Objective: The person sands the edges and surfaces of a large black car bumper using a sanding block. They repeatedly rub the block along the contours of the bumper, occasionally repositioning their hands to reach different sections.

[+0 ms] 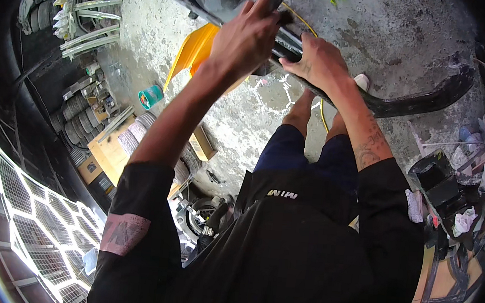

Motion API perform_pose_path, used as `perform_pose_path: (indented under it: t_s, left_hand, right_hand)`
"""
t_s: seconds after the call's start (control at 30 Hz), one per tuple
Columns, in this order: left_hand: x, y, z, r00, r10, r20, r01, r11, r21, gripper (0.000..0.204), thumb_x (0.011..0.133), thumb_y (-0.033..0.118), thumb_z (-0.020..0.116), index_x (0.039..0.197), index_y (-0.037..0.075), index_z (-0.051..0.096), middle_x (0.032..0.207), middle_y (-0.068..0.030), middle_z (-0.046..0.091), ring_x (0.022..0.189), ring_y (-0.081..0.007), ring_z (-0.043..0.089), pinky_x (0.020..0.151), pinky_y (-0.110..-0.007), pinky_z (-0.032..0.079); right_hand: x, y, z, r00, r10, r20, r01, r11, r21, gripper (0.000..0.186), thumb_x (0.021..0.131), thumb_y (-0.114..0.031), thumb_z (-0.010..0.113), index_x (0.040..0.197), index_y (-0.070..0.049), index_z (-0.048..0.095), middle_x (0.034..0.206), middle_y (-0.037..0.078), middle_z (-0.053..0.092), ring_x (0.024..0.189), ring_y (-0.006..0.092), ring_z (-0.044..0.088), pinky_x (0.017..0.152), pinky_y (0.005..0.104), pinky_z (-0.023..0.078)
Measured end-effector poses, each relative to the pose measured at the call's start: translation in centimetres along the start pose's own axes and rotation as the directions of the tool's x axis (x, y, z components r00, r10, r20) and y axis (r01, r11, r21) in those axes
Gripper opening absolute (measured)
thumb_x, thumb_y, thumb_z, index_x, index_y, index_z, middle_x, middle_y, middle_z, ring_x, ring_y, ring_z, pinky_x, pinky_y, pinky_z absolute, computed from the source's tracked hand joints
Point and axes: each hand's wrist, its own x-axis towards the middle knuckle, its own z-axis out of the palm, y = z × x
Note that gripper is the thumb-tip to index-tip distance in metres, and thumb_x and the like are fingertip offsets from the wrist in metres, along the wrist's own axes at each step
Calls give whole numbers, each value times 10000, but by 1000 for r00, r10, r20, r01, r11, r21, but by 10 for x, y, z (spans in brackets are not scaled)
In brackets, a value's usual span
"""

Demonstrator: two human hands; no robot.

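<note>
While gripping the black curved panel, left hand and right hand both closed; orange sheet just below-left of the grip.

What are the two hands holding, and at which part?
Both hands grip a long, curved black part, possibly rubber or trim. The left hand and the right hand hold it close together near its upper end, above the concrete floor.

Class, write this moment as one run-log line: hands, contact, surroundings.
left hand: gripping black curved panel | right hand: pressing on its edge | below: concrete floor, orange sheet
</note>
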Motion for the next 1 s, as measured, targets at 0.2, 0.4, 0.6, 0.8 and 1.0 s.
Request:
perform_pose_path:
  t_s: [0.2,0.4,0.6,0.8,1.0]
  left_hand:
    - [-28,8,8,1000,-22,-9,21,997,-76,136,966,128,593,975,26,682,1127,-178,585,1072,-376,591,851,-466,553]
    - [-26,6,15,996,-41,-84,34,996,-86,159,955,121,632,1064,42,717,1061,-175,594,1031,-382,608,829,-467,549]
    - [-127,5,-17,906,-419,-62,381,870,-313,180,950,46,706,1119,-17,710,1006,-157,618,864,-285,647,736,-366,539]
    - [-156,-14,11,837,-542,-69,480,790,-381,205,970,63,694,1157,-23,696,1029,-161,610,861,-274,638,734,-350,538]
    - [-134,0,20,839,-540,-70,447,755,-479,243,972,90,710,1191,-13,693,1054,-143,602,872,-241,640,701,-327,546]
  right_hand:
    - [-1,3,0,998,21,62,-23,1000,20,668,798,-538,806,1068,49,638,985,278,725,948,429,724,840,503,570]
    - [1,-3,-7,995,52,90,-51,999,-13,671,806,-557,791,1070,45,654,1008,257,733,970,409,728,863,487,582]
    - [-3,0,-8,999,28,33,-25,995,-94,822,827,-559,797,1357,10,531,1175,253,699,1001,411,728,854,451,608]
    - [5,-15,15,957,-208,-202,210,978,-15,1103,824,-517,805,1663,-282,128,1441,220,540,1159,417,666,889,446,612]
    - [-11,-2,14,936,-277,-220,252,958,-135,991,850,-489,790,1645,-296,231,1351,238,591,1089,411,688,878,461,606]
